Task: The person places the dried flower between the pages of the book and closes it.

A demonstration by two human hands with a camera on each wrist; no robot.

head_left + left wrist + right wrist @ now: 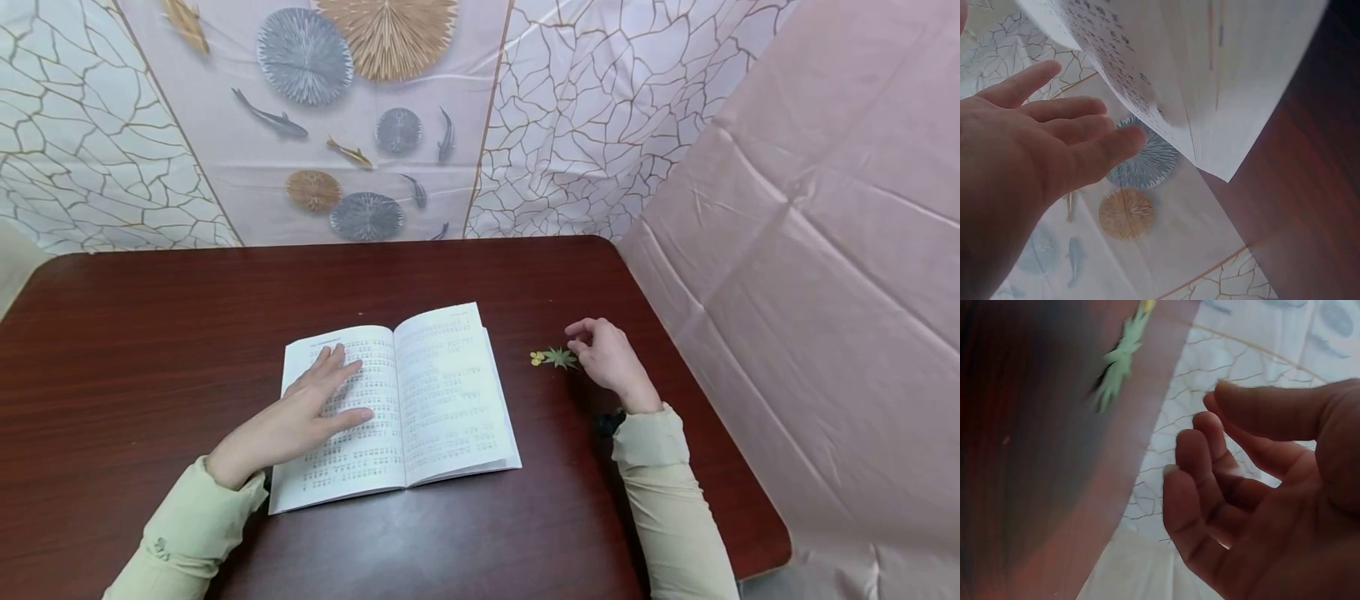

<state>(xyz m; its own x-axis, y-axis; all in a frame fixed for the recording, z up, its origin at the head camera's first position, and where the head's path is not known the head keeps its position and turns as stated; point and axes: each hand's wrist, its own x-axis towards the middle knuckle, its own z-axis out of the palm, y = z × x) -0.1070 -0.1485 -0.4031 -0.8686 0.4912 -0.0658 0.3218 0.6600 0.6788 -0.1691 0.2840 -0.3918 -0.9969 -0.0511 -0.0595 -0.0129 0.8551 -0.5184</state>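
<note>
An open book point(450, 392) with printed pages lies on the table. My left hand point(303, 417) is over its left page, fingers spread and fairly straight. In the left wrist view the same hand point(1054, 137) shows beside the page edges; whether it touches the paper I cannot tell. To the right of the book lies a small sprig with green leaves point(559, 357) and a yellow flower point(536, 358). My right hand point(609, 358) hovers just right of the sprig, fingers loosely curled. In the right wrist view nothing is between its fingers, and the leaves point(1121, 359) lie apart from it.
The dark red-brown table point(150, 350) has rounded corners. A patterned cloth point(420, 167) hangs along its far edge, and a plain pink cloth point(817, 250) hangs along the right side. A small dark object point(609, 422) shows beneath the right wrist.
</note>
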